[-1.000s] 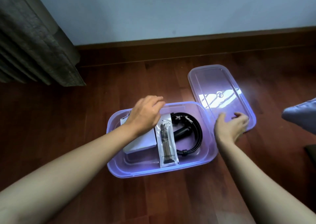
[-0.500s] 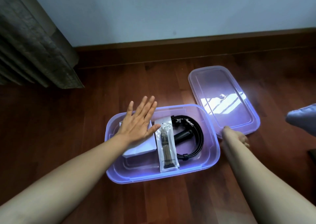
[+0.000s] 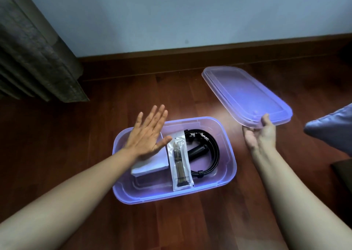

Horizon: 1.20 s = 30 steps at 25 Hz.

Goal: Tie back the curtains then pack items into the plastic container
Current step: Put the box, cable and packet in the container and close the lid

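Right hand (image 3: 260, 135) gripping lid (image 3: 245, 95) (near edge), left hand (image 3: 146, 135) spread flat over container (image 3: 228, 165)

Translucent glossy plastic container (image 3: 228, 165) and lid (image 3: 245, 95), polished wood floor (image 3: 133, 101), coarse cloth curtain (image 3: 34, 55)

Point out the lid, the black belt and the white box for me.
lid (image 3: 245, 95), head view, middle of its flat top.
black belt (image 3: 214, 150), head view, right side of the coil.
white box (image 3: 152, 165), head view, its near end.
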Tool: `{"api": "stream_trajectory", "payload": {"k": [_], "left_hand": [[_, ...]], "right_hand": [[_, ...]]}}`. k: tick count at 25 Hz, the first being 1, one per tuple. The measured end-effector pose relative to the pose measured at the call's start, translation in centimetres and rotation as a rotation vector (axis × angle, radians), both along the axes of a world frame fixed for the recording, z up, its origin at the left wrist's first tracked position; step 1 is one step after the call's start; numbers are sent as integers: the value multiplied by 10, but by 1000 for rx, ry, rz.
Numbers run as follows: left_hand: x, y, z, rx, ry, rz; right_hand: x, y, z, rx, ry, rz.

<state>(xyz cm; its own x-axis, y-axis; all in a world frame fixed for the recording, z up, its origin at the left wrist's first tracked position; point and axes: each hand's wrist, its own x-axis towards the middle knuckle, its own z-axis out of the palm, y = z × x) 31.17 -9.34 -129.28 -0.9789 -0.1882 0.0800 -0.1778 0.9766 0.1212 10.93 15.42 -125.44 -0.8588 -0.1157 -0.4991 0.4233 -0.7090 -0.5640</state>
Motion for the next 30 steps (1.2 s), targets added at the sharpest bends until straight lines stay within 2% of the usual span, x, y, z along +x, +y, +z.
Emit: {"api": "stream_trajectory", "payload": {"k": [3,6,7,9,10,12,16,19,22,26,30], "left_hand": [[-1,-8,21,522,152,155],[-10,-19,51,1366,447,606],[-6,-26,60,1616,501,677],[3,-41,83,1951,520,692],[11,-41,92,2018,504,636],[30,-21,95,1974,454,581],[68,13,59,1435,506,812],[93,23,35,1224,312,871],[104,26,20,1180,245,846],[100,20,25,1335,320,886],[95,9,25,1408,330,910]], "right_hand": [[5,8,18,-52,103,84],[3,20,15,3,91,272],[4,23,15,32,79,351],[15,22,22,114,57,523],[22,19,26,171,53,610],[39,10,33,324,61,712],[56,7,24,657,331,654],[74,12,13,805,445,677],[86,18,-7,868,392,666],[91,19,-24,904,353,736],[75,10,-12,994,322,815]]}}
